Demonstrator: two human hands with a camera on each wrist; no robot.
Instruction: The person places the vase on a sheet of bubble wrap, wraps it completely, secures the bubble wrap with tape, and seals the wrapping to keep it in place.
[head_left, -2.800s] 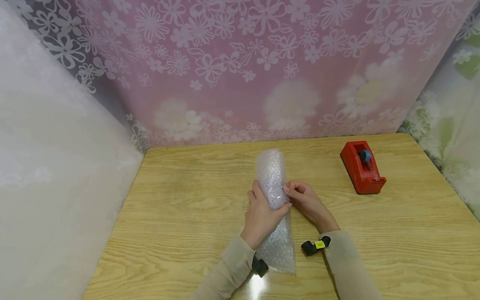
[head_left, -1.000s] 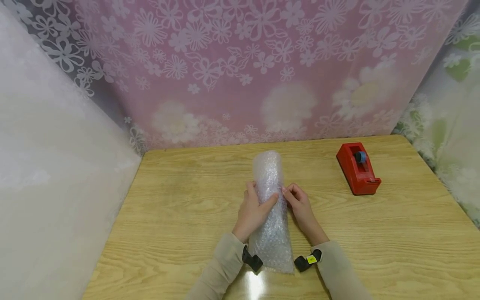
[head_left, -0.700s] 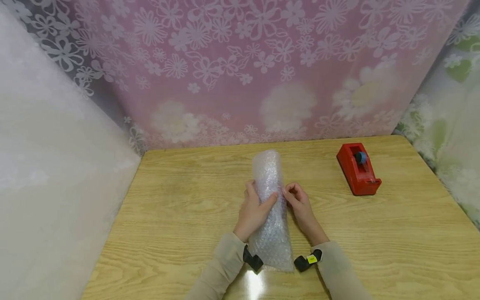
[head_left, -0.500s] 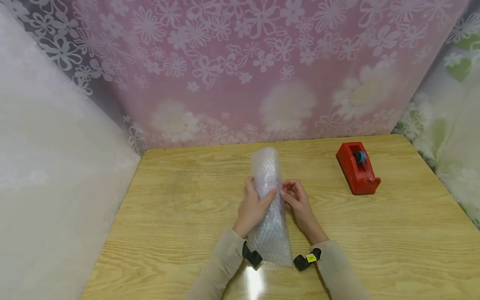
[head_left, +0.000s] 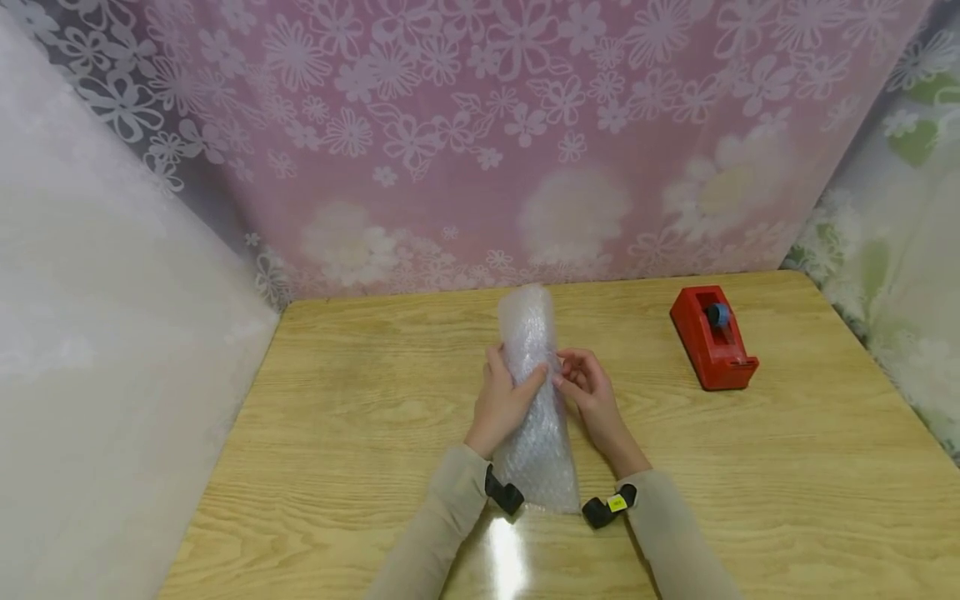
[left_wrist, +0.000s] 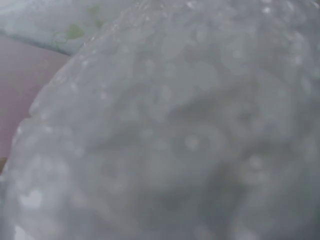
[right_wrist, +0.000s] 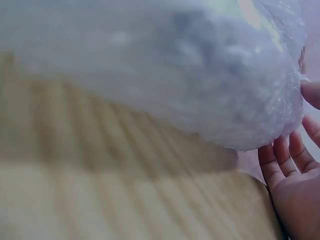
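Note:
A long roll of clear bubble wrap [head_left: 528,325] lies lengthwise down the middle of the table, its near end flattened and wider. My left hand [head_left: 501,406] grips it from the left, thumb across the top and fingers round the far side. At the right side of the roll, my right hand [head_left: 596,404] pinches the wrap between thumb and bent fingers. The right wrist view shows that hand's fingers [right_wrist: 270,167] at the underside of the wrap [right_wrist: 225,95]. Blurred bubble wrap [left_wrist: 160,125] fills most of the left wrist view. Whatever is inside the roll is hidden.
A red tape dispenser [head_left: 708,348] with a blue-cored roll stands at the back right of the wooden table [head_left: 360,417]. A pink flowered curtain [head_left: 450,167] hangs behind the back edge, with pale sheets on both sides.
The bubble wrap roll and both hands have shifted toward the back of the table and slightly left. My right fingertips have moved up along the roll's right side. The tape dispenser stays put.

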